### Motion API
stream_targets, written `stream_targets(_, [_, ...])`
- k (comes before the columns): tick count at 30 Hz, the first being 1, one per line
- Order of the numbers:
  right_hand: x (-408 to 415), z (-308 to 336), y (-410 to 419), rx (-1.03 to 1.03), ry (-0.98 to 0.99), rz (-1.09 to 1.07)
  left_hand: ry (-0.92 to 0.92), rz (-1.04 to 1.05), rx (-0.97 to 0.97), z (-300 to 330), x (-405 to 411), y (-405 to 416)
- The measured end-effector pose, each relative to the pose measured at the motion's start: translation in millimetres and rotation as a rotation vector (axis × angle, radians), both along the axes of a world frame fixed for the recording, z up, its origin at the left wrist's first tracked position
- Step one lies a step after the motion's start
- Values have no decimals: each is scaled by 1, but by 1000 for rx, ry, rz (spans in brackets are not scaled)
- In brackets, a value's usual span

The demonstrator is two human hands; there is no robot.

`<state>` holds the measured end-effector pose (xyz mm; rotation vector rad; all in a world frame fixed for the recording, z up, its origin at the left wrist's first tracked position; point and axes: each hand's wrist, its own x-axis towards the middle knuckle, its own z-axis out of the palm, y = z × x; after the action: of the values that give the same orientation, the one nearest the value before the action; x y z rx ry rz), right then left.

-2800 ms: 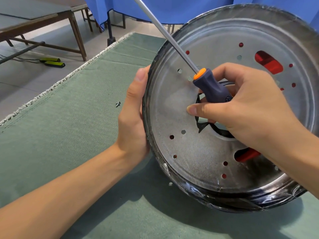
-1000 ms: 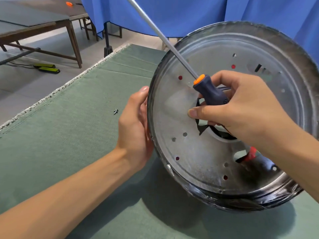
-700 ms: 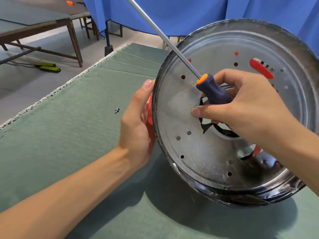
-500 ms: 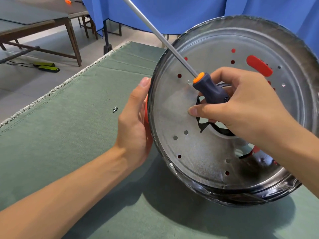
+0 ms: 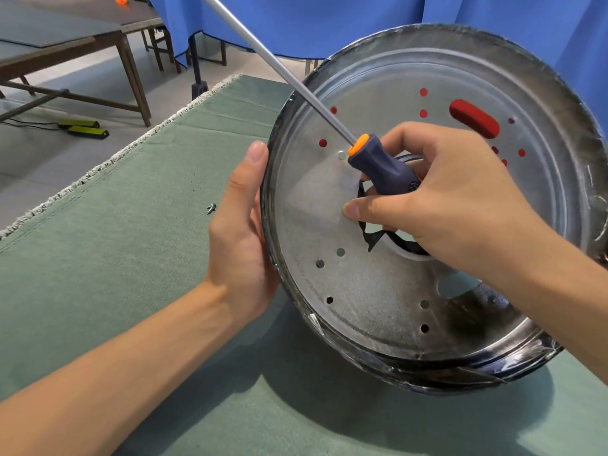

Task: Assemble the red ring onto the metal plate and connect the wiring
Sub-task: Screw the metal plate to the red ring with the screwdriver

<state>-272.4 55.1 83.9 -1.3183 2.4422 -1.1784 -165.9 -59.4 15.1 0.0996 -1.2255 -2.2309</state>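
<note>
The metal plate (image 5: 378,291) stands tilted on edge on the green-cloth counter (image 5: 98,258), w/ the red ring (image 5: 473,118) behind it, red showing thru the slot and small holes up top. Your left hand (image 5: 240,245) grips the plate's left rim, thumb up along the edge; your right hand (image 5: 437,209) is clenched round the screwdriver (image 5: 381,166) handle at the centre hole, shaft pointing up-left. A loose screw (image 5: 211,208) lies on the cloth just left of your left hand.

Silver metal plate (image 5: 378,291), red ring (image 5: 473,118) through holes, navy-orange screwdriver (image 5: 381,166), green cloth (image 5: 131,258)
</note>
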Motion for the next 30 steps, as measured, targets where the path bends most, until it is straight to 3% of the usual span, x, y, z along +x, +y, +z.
stream_targets(30, [-3,1,-7,-35,49,-11,65,15,32,1,-1,0])
